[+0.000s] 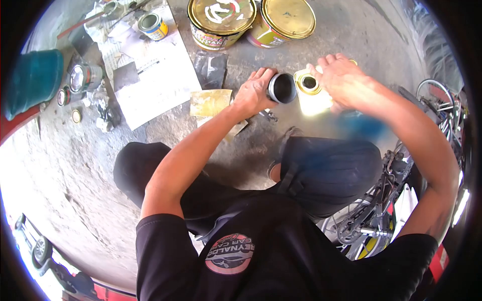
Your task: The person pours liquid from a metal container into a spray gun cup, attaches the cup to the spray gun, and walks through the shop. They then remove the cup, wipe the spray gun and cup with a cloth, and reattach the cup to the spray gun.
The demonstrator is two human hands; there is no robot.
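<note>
My left hand grips a small dark cup, tilted so its open mouth faces me. Right beside it stands a square yellow tin can with a round open spout on top. My right hand rests on the far right side of that can, fingers curled over its edge. Both sit on the concrete floor in front of my bent knees.
Two large gold-lidded paint cans stand farther out. Sheets of paper, small tins and sandpaper pieces lie at the left. A bicycle stands close at my right.
</note>
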